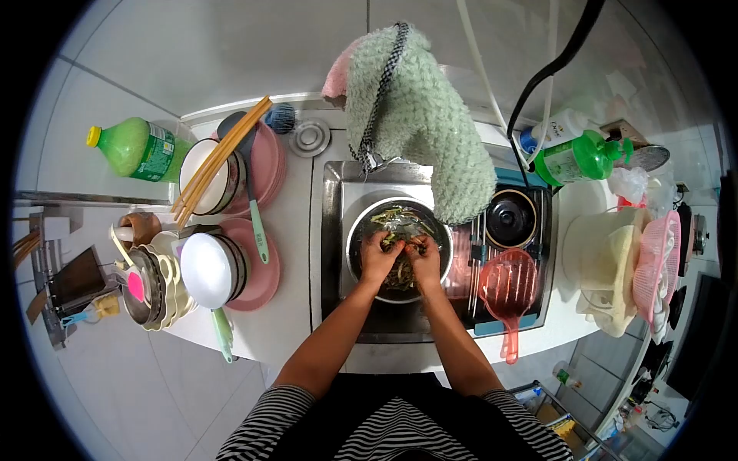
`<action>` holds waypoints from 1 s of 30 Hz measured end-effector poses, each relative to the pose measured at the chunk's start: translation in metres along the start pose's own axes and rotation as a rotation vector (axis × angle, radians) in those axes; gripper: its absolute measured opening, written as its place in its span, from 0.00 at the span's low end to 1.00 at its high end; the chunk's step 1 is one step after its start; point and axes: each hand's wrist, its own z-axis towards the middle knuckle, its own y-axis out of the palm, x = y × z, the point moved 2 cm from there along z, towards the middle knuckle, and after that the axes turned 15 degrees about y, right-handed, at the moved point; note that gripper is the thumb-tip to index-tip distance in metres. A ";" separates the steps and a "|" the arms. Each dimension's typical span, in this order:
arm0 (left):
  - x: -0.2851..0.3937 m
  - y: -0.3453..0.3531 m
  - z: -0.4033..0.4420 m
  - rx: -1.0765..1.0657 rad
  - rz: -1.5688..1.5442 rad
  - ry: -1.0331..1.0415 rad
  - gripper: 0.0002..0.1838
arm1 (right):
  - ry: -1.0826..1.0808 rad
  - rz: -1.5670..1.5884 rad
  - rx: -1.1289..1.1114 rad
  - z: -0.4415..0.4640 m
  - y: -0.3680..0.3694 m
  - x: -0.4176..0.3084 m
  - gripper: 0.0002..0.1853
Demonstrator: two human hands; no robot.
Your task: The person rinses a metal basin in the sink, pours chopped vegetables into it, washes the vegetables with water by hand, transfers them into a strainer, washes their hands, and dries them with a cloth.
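A round metal bowl (351, 257) stands in the stainless-steel sink (332, 200). Inside it lie wet green vegetable stems and leaves (400, 278), some dark, with glints of water around them. My left hand (379, 257) reaches into the bowl, its fingers pinched on a bit of the greens. Close beside it, my right hand (423, 260) is also closed at the fingertips on some of the greens. The fingertips of both hands nearly meet over the bowl's middle. Exactly which pieces each hand holds is too small to make out.
A green towel (453, 146) hangs over the sink's back, covering the tap. On the right are a red strainer (509, 283), a black lid (511, 218) and a green pump bottle (573, 160). Stacked white bowls (206, 269), pink plates (265, 265) and chopsticks (223, 160) stand left.
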 end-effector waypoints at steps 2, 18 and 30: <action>0.011 -0.010 -0.007 0.076 -0.033 0.119 0.28 | 0.129 0.194 -0.144 -0.012 -0.007 -0.018 0.15; -0.046 0.049 -0.036 0.055 -0.696 -0.977 0.40 | 0.685 -0.043 -0.082 0.004 0.028 0.032 0.47; -0.022 0.032 -0.030 0.169 -0.042 -0.258 0.25 | 0.053 -0.169 0.157 -0.002 0.006 -0.007 0.13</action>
